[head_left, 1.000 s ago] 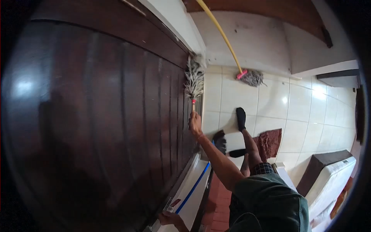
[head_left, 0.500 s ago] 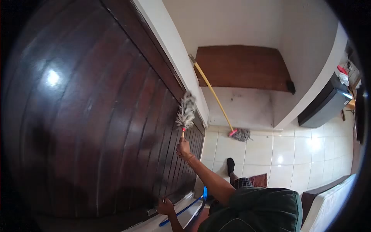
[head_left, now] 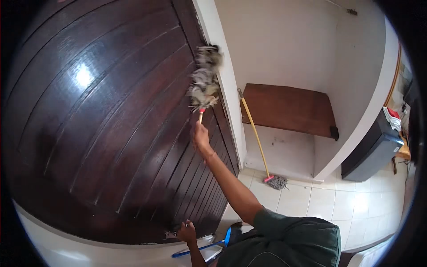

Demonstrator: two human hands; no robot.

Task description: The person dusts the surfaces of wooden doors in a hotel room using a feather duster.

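Note:
A feather duster with a red collar and light wooden handle is in my right hand, its fingers wrapped round the handle. The blurred grey feathers lie against the edge of the dark brown grooved wooden door, beside the white frame. Lower down, my left hand is at the door's lower part with its fingers curled, next to a metal door handle. What those fingers hold is too small to make out.
A mop with a yellow pole and grey head leans by a brown wooden shelf in a white alcove. A blue-handled tool lies near my left arm. A dark cabinet with red and white cloth stands at the right.
My right hand and the duster have moved up along the door's edge. The view has shifted, so the shelf and mop appear lower. My left hand stays by the door handle.

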